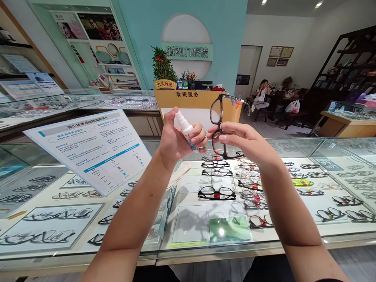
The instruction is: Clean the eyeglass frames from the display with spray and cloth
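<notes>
My left hand (pixel 179 139) is wrapped round a small white spray bottle (pixel 184 126), its nozzle tilted up and to the left, the thumb beside the nozzle. My right hand (pixel 242 139) grips a pair of dark-framed glasses (pixel 220 121) by the lower lens, fingers and thumb on the rim. The glasses are held upright on their side, with the temples stretching off to the right. Bottle and glasses are close together but apart, above the glass counter. A beige cloth (pixel 179 174) lies on the counter beneath my left hand.
The glass display counter (pixel 188 252) holds several rows of glasses. A printed sheet (pixel 94 150) stands tilted at the left. A green card (pixel 230 229) lies near the front edge. Behind are a cashier desk (pixel 170 96) with plants and a seated person (pixel 261 96) at the right.
</notes>
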`<state>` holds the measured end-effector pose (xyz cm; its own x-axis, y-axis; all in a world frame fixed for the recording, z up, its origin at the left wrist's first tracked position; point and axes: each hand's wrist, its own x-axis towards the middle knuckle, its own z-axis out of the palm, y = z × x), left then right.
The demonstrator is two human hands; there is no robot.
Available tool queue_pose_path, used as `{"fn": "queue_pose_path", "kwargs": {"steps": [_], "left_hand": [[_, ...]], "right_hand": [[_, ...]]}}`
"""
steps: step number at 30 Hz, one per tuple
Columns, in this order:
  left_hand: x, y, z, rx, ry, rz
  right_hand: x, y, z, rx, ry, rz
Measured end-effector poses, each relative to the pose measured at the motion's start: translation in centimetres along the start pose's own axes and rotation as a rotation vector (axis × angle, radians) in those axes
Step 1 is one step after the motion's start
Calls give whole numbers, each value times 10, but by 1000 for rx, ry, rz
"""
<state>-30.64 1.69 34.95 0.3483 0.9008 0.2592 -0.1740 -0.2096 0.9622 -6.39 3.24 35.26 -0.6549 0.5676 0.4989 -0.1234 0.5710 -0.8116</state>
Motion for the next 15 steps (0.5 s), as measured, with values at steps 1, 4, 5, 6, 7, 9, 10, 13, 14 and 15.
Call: {"fn": "queue_pose_path", "kwargs": {"steps": [1,4,5,6,7,9,10,13,14,15], "left_hand": [[0,0,1,19,23,10],[3,-3,2,170,179,88],[4,-5,2,236,240,127],[6,-8,1,298,288,164],[8,-12,0,348,318,192],[11,-19,-3,407,327,214],[12,-23,-5,426,319,212],[14,-30,-8,451,313,196],[14,-31,-8,447,318,191],[15,-31,-9,438,325,186]], "right_hand": [[0,1,0,0,-9,6],[2,6,-1,18,-53,22],[3,8,-2,25,-73,30],[4,11,-2,29,-93,41],[5,13,-2,32,-114,51],[7,17,-1,46,-151,66],[8,19,-1,59,-165,67],[9,22,1,106,-191,57],[9,22,1,116,-197,54],[9,22,2,121,-202,51]]}}
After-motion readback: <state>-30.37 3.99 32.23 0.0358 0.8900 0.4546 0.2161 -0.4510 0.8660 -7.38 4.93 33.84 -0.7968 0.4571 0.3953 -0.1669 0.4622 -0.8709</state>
